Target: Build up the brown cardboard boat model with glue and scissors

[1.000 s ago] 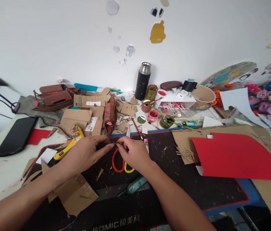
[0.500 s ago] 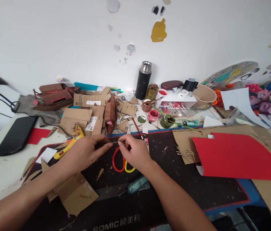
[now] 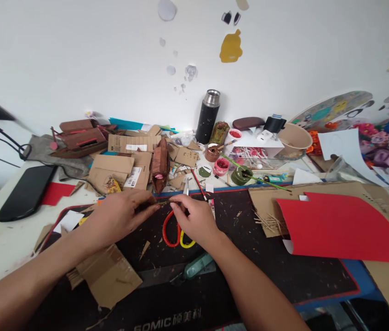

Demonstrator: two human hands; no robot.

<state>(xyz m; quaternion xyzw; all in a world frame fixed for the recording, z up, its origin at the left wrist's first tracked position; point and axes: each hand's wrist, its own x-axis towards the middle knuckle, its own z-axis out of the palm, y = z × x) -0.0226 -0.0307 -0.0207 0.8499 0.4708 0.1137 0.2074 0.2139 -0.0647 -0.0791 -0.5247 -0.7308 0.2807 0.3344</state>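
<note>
Between the fingertips of my left hand [image 3: 125, 216] and my right hand [image 3: 194, 218] stretches a thin brown strip [image 3: 163, 203], apparently cardboard. Each hand pinches one end, and the fingers partly hide it. Just below my right hand lie scissors [image 3: 171, 232] with one red and one yellow handle loop; the hand covers part of them. A green utility knife [image 3: 196, 267] rests on the black mat [image 3: 249, 276], nearer to me. Beneath my left forearm is a torn piece of cardboard [image 3: 113, 280]. A bundle of thin rolled or cut strips [image 3: 269, 222] sits to the right.
Red sheet [image 3: 339, 227] on cardboard at right. Behind the mat stand a black thermos [image 3: 208, 117], open paint jars [image 3: 221, 166] and a brown cardboard boat-like model [image 3: 160, 165]. A larger brown model [image 3: 80, 138] and a black phone-like slab [image 3: 25, 193] are at left.
The view has shifted slightly. My left hand and forearm now cover most of the yellow object beside them. Both hands keep pinching the strip, with the fingers moved only a little.
</note>
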